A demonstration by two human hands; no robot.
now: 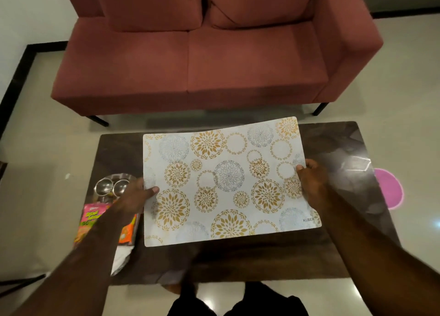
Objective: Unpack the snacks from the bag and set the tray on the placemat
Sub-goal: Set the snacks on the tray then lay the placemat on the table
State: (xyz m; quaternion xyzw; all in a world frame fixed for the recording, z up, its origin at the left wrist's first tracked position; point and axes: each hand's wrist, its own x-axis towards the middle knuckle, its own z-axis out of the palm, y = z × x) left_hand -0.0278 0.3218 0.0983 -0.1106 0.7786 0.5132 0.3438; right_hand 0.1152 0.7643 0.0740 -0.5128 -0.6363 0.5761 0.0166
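A white placemat with gold and grey flower circles is held over the dark table. My left hand pinches its left edge and my right hand pinches its right edge. At the table's left end stands a steel tray with two small steel bowls on it. Nearer to me lie bright pink and orange snack packets, partly hidden by my left forearm. A white bag shows under that forearm near the table's front left corner.
A red two-seat sofa stands just beyond the table. A pink round mat lies on the pale floor at the right. My legs show below the table's front edge.
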